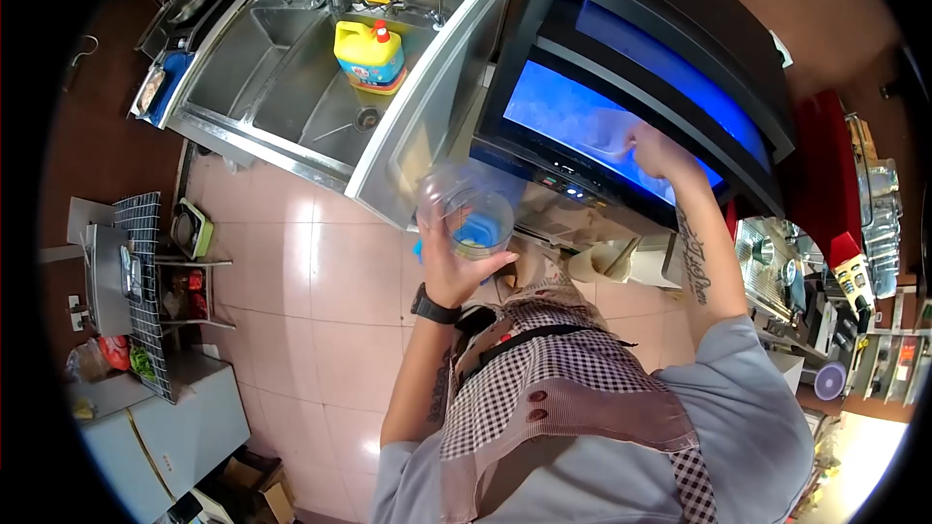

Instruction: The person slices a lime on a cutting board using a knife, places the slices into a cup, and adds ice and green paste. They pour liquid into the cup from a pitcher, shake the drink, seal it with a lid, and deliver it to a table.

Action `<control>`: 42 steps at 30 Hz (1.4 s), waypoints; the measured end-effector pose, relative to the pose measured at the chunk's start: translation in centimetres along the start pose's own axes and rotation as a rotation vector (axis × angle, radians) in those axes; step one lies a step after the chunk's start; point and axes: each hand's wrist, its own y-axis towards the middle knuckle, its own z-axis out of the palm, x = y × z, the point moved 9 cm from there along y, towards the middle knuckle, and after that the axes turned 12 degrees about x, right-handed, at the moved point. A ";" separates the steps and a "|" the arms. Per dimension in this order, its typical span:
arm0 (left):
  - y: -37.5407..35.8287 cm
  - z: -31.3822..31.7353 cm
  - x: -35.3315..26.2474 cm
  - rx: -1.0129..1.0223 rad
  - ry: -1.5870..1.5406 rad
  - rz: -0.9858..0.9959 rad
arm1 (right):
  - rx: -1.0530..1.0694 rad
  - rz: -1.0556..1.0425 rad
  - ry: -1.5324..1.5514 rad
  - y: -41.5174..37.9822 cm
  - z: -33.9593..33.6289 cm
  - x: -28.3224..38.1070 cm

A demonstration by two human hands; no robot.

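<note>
My left hand (452, 272) is wrapped round a clear, see-through container (482, 218) in front of the ice machine's open bin. My right hand (657, 153) reaches over the blue-lit opening of the black machine (573, 116), holding a clear scoop-like thing (607, 131) that is blurred. A whitish panel (437, 87) stands upright between the machine and the sink. Something blue shows through the container's wall.
To the left is a steel sink (282, 68) with a yellow jug (370, 58) in it and taps behind. A wire rack (141, 281) stands at the far left. Shelves with clear containers (882, 223) are at the right. Below the machine is a pale bin (600, 263).
</note>
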 end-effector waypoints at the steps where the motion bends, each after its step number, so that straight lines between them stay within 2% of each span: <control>1: 0.3 -0.2 0.1 -0.005 -0.007 0.009 | 0.090 -0.029 0.136 1.4 0.7 0.3; 3: 0.5 0.2 0.9 0.009 0.015 -0.011 | -0.076 -0.107 0.343 5.3 3.8 0.1; 5: 1.0 0.5 1.0 0.020 0.044 -0.029 | -0.115 -0.060 0.418 6.6 4.7 1.1; 8: 1.9 0.5 0.4 0.031 0.093 -0.041 | -0.203 -0.149 0.523 5.1 5.3 0.6; 12: 2.4 0.7 0.9 0.039 0.111 -0.056 | -0.206 -0.117 0.620 0.5 4.3 -1.5; 15: 3.2 1.0 0.5 0.078 0.038 -0.101 | -0.419 -0.194 0.669 3.1 5.9 -2.9; 16: 3.6 1.2 0.4 0.079 0.027 -0.086 | -0.413 -0.177 0.609 3.4 5.7 -2.6; 19: 3.6 1.3 0.9 0.086 -0.012 -0.125 | -0.400 -0.134 0.692 5.7 6.1 -2.7; 21: 3.9 1.2 0.4 0.084 0.029 -0.120 | -0.410 -0.164 0.764 4.6 5.7 -2.6; 23: 3.6 0.8 0.5 0.063 0.044 -0.126 | -0.379 -0.153 0.755 2.8 5.3 -2.8; 27: 3.5 0.1 -0.2 0.016 0.128 -0.116 | -0.393 -0.257 0.707 -0.8 3.6 -2.3; 33: 4.2 -0.9 -0.3 -0.031 0.275 -0.038 | -0.237 -0.266 0.739 -4.2 2.4 -1.0; 39: 6.0 -1.6 -2.1 0.001 0.324 0.049 | -0.175 -0.433 0.692 -7.6 0.1 1.4; 40: 6.1 -1.7 -2.1 -0.002 0.326 0.064 | -0.105 -0.386 0.684 -8.0 0.1 1.5; 42: 6.2 -1.7 -2.1 -0.015 0.315 0.054 | -0.064 -0.466 0.604 -8.3 -0.1 2.1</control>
